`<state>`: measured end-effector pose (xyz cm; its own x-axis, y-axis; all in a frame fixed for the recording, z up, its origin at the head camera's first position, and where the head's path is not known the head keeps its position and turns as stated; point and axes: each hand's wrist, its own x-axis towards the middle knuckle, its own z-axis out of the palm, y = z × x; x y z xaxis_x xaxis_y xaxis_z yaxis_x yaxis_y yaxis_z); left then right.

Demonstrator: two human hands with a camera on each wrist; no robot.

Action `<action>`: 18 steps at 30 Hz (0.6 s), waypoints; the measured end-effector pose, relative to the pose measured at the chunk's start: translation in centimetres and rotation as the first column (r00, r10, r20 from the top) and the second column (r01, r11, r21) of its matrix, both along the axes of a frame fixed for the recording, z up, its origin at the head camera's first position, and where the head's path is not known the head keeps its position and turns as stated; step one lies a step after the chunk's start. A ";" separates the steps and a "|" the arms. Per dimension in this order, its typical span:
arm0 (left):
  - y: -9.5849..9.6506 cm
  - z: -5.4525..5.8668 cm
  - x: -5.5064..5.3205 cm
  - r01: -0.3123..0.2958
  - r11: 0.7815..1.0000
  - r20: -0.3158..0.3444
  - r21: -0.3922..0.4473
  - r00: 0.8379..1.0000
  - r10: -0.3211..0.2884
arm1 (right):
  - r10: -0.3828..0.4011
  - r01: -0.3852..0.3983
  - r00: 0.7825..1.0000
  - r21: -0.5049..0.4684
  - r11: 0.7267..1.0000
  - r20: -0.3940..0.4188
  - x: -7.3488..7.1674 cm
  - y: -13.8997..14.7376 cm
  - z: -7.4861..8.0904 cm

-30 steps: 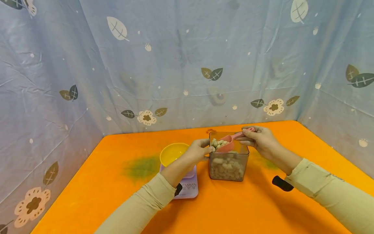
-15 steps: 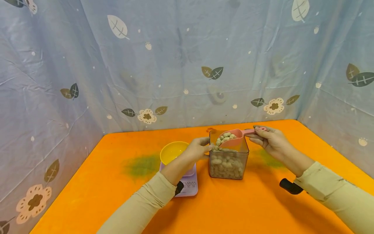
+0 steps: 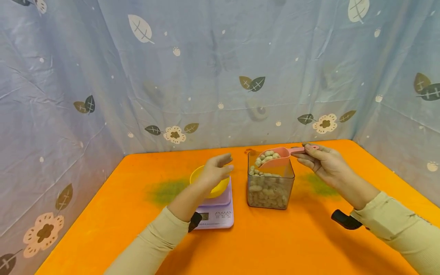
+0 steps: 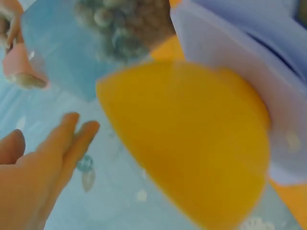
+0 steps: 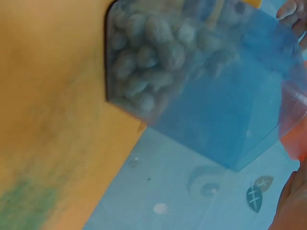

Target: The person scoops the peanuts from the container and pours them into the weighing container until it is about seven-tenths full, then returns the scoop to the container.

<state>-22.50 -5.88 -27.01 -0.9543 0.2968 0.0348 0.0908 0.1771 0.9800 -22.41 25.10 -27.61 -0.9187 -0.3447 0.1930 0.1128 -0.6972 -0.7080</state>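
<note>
In the head view my right hand pinches the handle of a pink scoop. Unshelled peanuts fill the scoop, which is held over the mouth of a clear, grey-tinted bin. More peanuts lie in the lower part of that bin, as the right wrist view shows. My left hand hovers with fingers extended, holding nothing, above a yellow bowl. The bowl stands on a lilac kitchen scale, partly hidden by the left hand and forearm.
An orange cloth with green patches covers the table. A blue curtain printed with leaves and flowers encloses the back and both sides. The scale's display shows beside my left wrist; its digits are too small to read.
My left hand has let go of the bin and moved left over the bowl. My right hand has raised the peanut-filled scoop and drawn it slightly right.
</note>
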 end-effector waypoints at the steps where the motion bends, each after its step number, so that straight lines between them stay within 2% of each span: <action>1: -0.5 0.1 0.0 -0.019 1.000 -0.015 -0.016 1.000 0.018 | 0.002 -0.002 1.000 0.004 1.000 -0.004 0.0 -0.3 0.1; 6: -3.5 0.5 0.0 -0.103 0.990 -0.103 -0.101 0.990 0.092 | -0.020 0.020 0.999 -0.004 1.000 0.044 -0.1 -1.8 0.9; 9: -5.1 0.3 0.0 -0.147 0.980 -0.132 -0.134 0.983 0.130 | -0.034 0.035 0.997 -0.006 0.999 0.074 -0.2 -2.8 1.2; 13: -6.7 -0.3 0.1 -0.166 0.972 -0.132 -0.164 0.981 0.145 | -0.047 0.046 0.996 0.009 0.999 0.080 -0.4 -3.8 1.3; 18: -7.9 -1.6 0.2 -0.172 0.951 -0.108 -0.257 0.983 0.148 | -0.074 0.072 0.994 0.029 0.997 0.085 -0.8 -4.9 1.3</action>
